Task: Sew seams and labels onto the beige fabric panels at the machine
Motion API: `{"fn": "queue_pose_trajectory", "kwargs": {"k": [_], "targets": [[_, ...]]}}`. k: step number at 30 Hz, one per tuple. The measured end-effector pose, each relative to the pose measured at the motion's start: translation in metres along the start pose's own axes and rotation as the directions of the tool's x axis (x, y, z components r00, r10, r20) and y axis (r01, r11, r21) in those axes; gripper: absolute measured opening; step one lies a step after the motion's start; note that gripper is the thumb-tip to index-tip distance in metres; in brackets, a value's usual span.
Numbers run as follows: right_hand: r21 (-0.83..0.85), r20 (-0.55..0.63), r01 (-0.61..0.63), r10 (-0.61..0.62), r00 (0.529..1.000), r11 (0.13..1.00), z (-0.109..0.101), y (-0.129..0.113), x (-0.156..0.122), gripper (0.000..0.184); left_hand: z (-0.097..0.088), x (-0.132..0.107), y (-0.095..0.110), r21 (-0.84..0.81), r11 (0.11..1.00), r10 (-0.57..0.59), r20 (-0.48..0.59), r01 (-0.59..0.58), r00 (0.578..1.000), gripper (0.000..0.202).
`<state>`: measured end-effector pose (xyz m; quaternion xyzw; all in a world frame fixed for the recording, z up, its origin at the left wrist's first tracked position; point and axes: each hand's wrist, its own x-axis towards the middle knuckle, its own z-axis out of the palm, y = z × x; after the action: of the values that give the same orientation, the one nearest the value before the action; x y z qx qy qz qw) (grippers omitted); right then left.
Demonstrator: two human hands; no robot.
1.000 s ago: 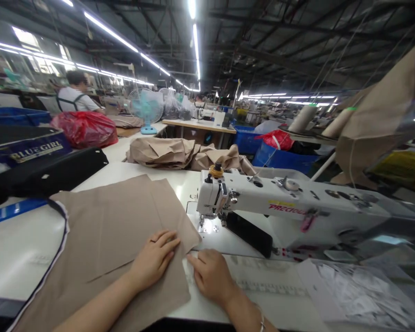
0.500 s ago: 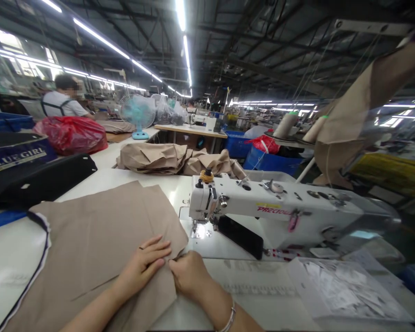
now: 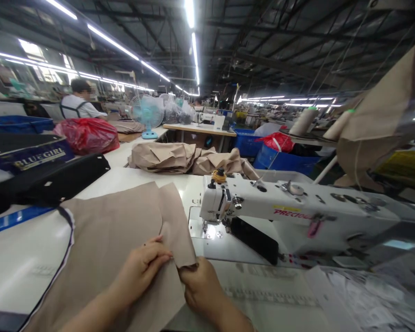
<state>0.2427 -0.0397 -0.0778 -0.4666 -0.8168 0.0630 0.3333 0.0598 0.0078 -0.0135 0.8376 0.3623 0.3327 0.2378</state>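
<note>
A large tan fabric panel (image 3: 110, 235) with a dark-and-white edge on its left lies on the white table. My left hand (image 3: 141, 265) rests on it, thumb and fingers pinching its right edge. My right hand (image 3: 202, 281) is closed on the lower corner of a narrower tan fabric strip (image 3: 178, 226), which lies along the panel's right side. Fingertips of the right hand are partly hidden under the cloth. Just beyond the strip stands a white sewing machine (image 3: 256, 203), its needle area right of the fabric.
A black phone-like slab (image 3: 254, 240) lies under the machine arm. Bunched tan fabric (image 3: 166, 157) sits behind. White labels (image 3: 376, 295) fill a box at right. Thread cones (image 3: 302, 121), a blue fan (image 3: 148, 115), a red bag (image 3: 90, 135) and a seated person (image 3: 79, 101) are farther off.
My right hand has drawn the strip's corner down and right, so the strip now stands apart from the panel's edge. My left hand has curled into a pinch. The view has shifted slightly left.
</note>
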Motion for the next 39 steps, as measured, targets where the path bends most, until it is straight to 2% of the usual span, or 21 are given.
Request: {"fn": "queue_pose_trajectory", "kwargs": {"k": [2,4,6,9,12,16,23,29,31,33,35,37,39], "targets": [[0.070,-0.032,-0.023,0.025,0.999,0.997,-0.004,-0.002,-0.003,0.022,-0.015,-0.005,0.001,0.058,0.996,-0.061,-0.111,0.068,0.992,0.026],[0.125,-0.095,-0.056,0.068,0.993,0.991,-0.007,-0.005,-0.006,0.032,-0.026,-0.009,0.000,0.088,0.987,-0.117,-0.158,0.132,0.981,0.028],[0.196,-0.180,-0.076,0.112,0.977,0.978,-0.009,-0.010,-0.008,0.034,-0.031,-0.013,-0.001,0.086,0.981,-0.159,-0.152,0.174,0.975,0.030],[0.272,-0.282,-0.039,0.118,0.952,0.961,-0.012,-0.017,-0.007,0.029,-0.029,-0.016,-0.002,0.061,0.975,-0.205,-0.131,0.214,0.970,0.031],[0.296,-0.333,0.014,0.090,0.939,0.955,-0.014,-0.022,-0.008,0.025,-0.025,-0.019,-0.004,0.026,0.982,-0.182,-0.108,0.186,0.977,0.031],[0.279,-0.363,0.049,0.058,0.930,0.959,-0.017,-0.024,-0.010,0.029,-0.022,-0.023,-0.007,-0.008,0.990,-0.142,-0.069,0.141,0.987,0.026],[0.211,-0.375,0.062,0.022,0.927,0.975,-0.017,-0.026,-0.014,0.035,-0.030,-0.029,-0.007,-0.043,0.984,-0.172,-0.032,0.170,0.985,0.028],[0.258,-0.368,0.049,0.051,0.928,0.965,-0.011,-0.025,-0.020,0.032,-0.031,-0.028,-0.005,-0.109,0.964,-0.241,0.023,0.242,0.970,0.037],[0.324,-0.330,-0.037,0.150,0.932,0.945,-0.010,-0.026,-0.024,0.026,-0.027,-0.033,-0.002,-0.119,0.960,-0.251,0.036,0.254,0.967,0.040],[0.415,-0.216,-0.205,0.315,0.924,0.887,-0.012,-0.029,-0.023,0.011,-0.023,-0.038,0.001,-0.074,0.965,-0.253,-0.020,0.251,0.967,0.038],[0.486,-0.035,-0.354,0.423,0.906,0.799,-0.018,-0.033,-0.018,0.029,-0.022,-0.040,0.004,0.036,0.974,-0.220,-0.097,0.224,0.971,0.032],[0.573,0.170,-0.434,0.417,0.893,0.695,-0.027,-0.036,-0.008,0.033,-0.025,-0.033,0.009,0.178,0.976,-0.110,-0.107,0.128,0.988,0.026],[0.705,0.329,-0.458,0.323,0.887,0.541,-0.034,-0.038,-0.001,0.024,-0.028,-0.015,0.017,0.339,0.940,0.041,-0.027,-0.030,0.999,0.024]]}}
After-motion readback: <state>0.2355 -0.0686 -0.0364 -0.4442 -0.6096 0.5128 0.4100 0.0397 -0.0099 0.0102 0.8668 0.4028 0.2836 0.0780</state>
